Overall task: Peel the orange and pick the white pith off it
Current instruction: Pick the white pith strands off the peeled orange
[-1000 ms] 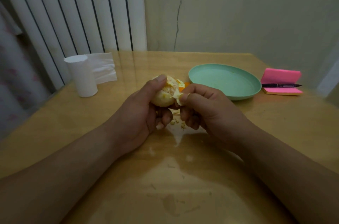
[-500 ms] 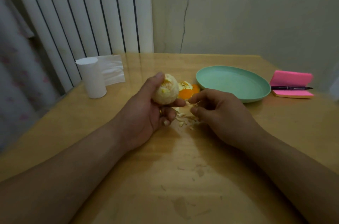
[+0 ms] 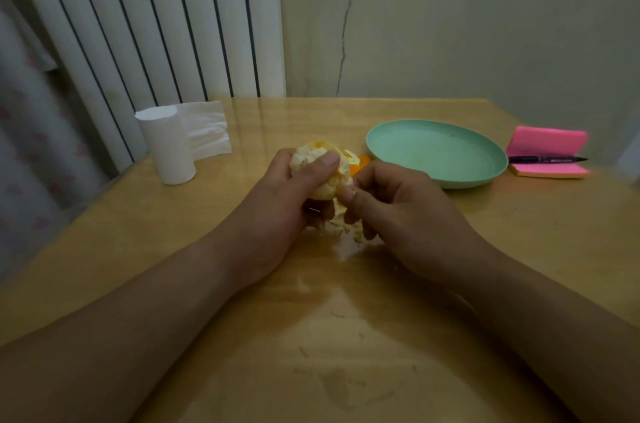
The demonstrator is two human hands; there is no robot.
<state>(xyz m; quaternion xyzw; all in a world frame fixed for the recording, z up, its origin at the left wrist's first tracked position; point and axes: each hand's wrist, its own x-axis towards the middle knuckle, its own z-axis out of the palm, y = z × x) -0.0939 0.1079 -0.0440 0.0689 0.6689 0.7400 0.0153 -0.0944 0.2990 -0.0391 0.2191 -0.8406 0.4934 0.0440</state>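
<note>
Peeled round orange [image 3: 320,168], pale and matted with dull pith, sits above the table's middle, clasped in the left hand [image 3: 277,211], thumb pressed across its front. At its four o'clock the right hand [image 3: 401,214] pinches thumb and fingertips at the fruit's lower edge. Ragged pith scraps [image 3: 348,230] lie beneath on the glossy tan wooden table [image 3: 311,336]. At two o'clock rests a shallow mint-green round plate [image 3: 485,176]; at ten o'clock, a white tissue roll [image 3: 168,145].
</note>
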